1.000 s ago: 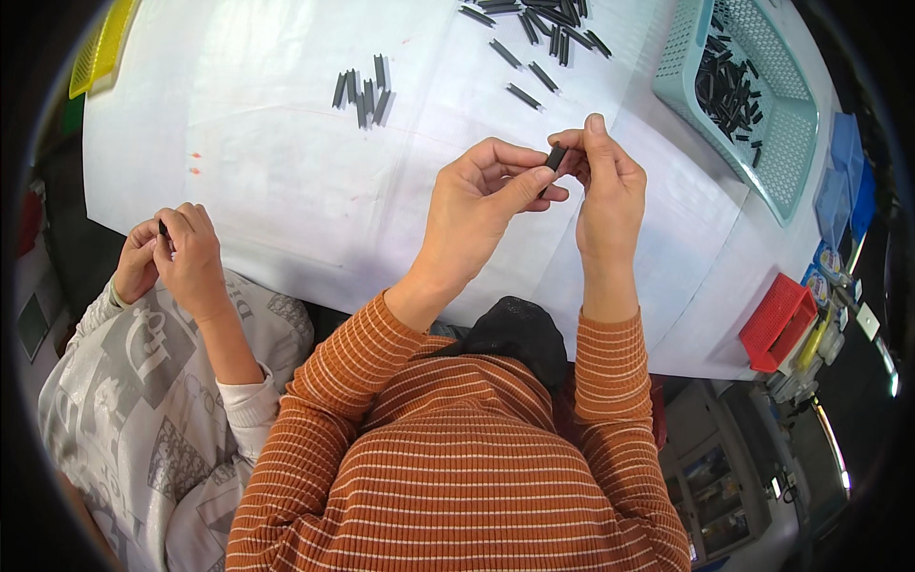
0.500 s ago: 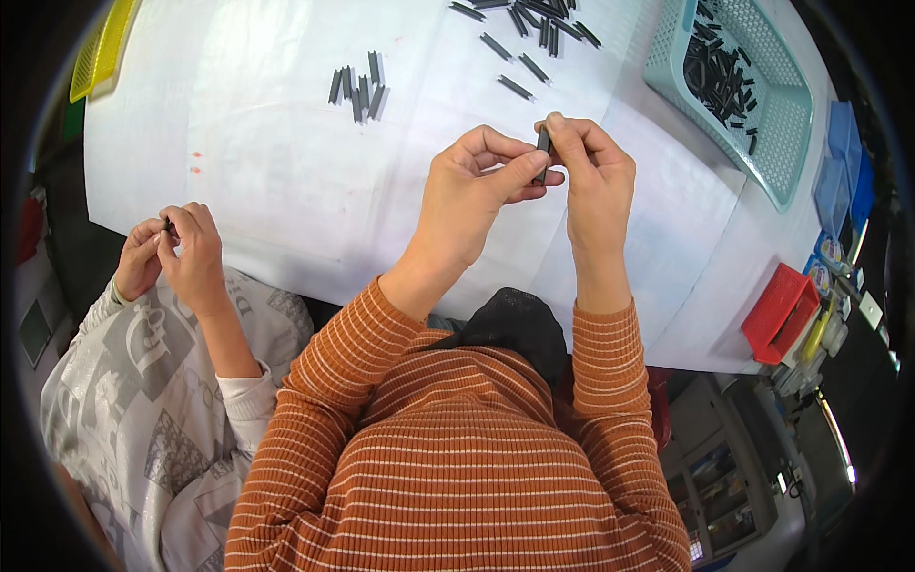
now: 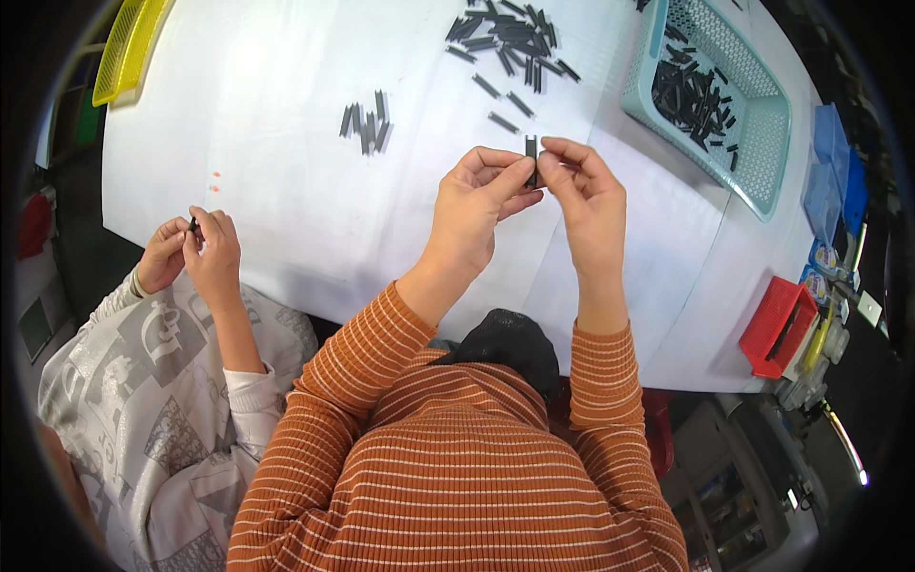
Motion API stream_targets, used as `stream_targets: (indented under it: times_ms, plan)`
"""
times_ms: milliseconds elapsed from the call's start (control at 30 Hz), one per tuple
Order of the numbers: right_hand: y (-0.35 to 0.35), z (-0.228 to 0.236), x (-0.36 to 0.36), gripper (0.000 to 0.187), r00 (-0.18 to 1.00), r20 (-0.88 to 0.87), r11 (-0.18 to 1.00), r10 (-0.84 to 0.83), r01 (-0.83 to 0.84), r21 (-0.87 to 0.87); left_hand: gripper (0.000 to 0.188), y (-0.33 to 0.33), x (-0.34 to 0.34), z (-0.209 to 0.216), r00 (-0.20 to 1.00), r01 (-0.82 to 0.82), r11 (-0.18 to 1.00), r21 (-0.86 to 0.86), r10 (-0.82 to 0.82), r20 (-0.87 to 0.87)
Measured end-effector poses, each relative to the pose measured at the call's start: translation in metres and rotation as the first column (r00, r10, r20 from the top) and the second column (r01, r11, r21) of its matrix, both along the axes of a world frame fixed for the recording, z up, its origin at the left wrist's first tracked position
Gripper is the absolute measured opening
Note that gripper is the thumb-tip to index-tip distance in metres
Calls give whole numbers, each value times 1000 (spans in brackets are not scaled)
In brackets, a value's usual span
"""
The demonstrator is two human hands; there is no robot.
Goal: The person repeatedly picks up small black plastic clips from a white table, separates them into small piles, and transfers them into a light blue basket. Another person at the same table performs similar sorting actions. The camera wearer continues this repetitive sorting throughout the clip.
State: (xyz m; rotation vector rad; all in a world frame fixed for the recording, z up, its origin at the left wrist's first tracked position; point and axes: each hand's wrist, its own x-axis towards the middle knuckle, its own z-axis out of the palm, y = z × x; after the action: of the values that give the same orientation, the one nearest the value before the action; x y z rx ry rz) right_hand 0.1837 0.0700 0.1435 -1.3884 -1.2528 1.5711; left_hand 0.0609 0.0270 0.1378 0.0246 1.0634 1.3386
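Note:
Between the thumb and fingers of my left hand (image 3: 469, 205) a short black grooved plastic strip (image 3: 531, 160) stands upright above the white table. My right hand (image 3: 586, 195) is at the strip's right edge, its thumb and fingers bent together in a pinch. Whether those fingertips grip the strip or something small beside it cannot be told. Beyond my hands lie a few loose black strips (image 3: 503, 122) and a larger heap of them (image 3: 510, 36). A small group of the same strips (image 3: 367, 124) lies to the left.
A light-blue perforated basket (image 3: 767, 133) of black pieces stands at the far right. Along the right edge are a red tray (image 3: 777, 327) and blue bins (image 3: 831, 172). A yellow basket (image 3: 133, 48) sits at the far left. A co-worker's hands (image 3: 195, 253) hold a small dark piece at left.
My right fingers have slid off the strip's upper end to its right edge, with the index finger now straighter. The strip's top is uncovered. The whole view has shifted slightly.

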Motion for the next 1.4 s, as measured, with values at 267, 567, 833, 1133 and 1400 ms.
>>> stream_targets:
  times_ms: [267, 567, 833, 1133, 1400]
  plan:
    - [65, 17, 18, 29, 813, 579, 728, -57, -363, 582, 32, 81, 14, -3, 985, 1, 1000, 17, -4, 174]
    - [244, 44, 53, 15, 730, 607, 551, -315, -380, 743, 43, 192, 17, 34, 947, 196, 963, 185, -137, -290]
    - [520, -34, 218, 15, 367, 878, 938, -307, -42, 345, 30, 183, -29, -26, 781, 199, 965, 169, -52, -622]
    - [591, -87, 227, 15, 211, 972, 993, -100, 88, 83, 19, 155, -64, -76, 706, -14, 993, 118, 93, -702]
    - [580, -82, 229, 26, 219, 976, 999, -16, -30, 23, 21, 138, -70, -82, 670, -25, 988, 153, 130, -731]
